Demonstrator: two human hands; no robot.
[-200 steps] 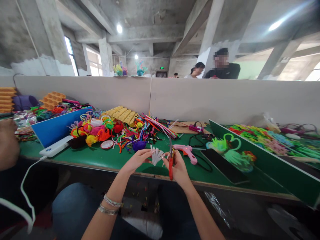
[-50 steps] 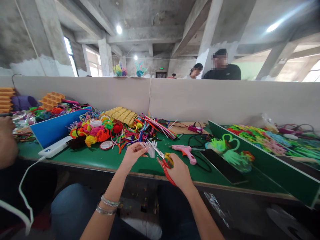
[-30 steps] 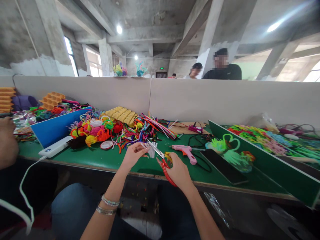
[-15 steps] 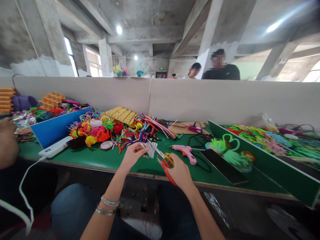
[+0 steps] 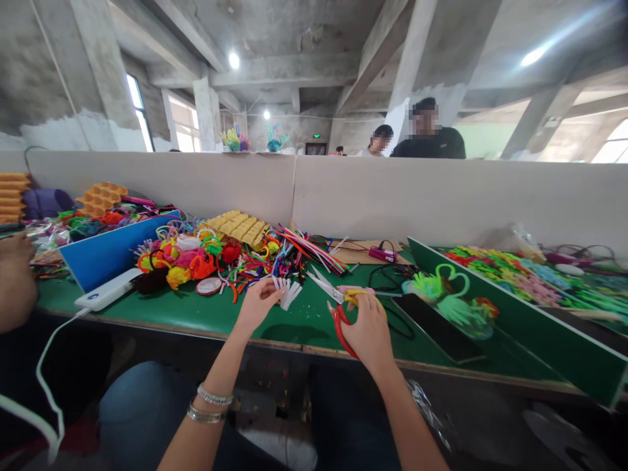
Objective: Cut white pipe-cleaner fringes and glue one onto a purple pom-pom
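Observation:
My left hand (image 5: 258, 305) pinches a fanned bunch of white pipe cleaner pieces (image 5: 291, 294) whose free ends spread to the right. Scissors (image 5: 337, 296) with red and yellow handles are in my right hand (image 5: 371, 332), their blades parted and pointing up and left. A gap separates the blades from the white bunch. Just behind my right hand lies a pink glue gun (image 5: 343, 288), now mostly covered by the hand and scissors. Small white bits are scattered on the green tabletop (image 5: 314, 320) between my hands.
Colourful pipe cleaner figures (image 5: 189, 261) and loose stems (image 5: 314, 248) are heaped at the left, beside a blue divider (image 5: 118, 252) and white power strip (image 5: 108, 289). To the right lie a black phone (image 5: 439, 327), green swan shapes (image 5: 456, 304) and a green divider (image 5: 515, 320). A person's hand (image 5: 17, 281) shows far left.
My right hand has drawn the scissors back to the right, and their blades have opened. The white bunch in my left hand has tilted and moved slightly left, away from the blades.

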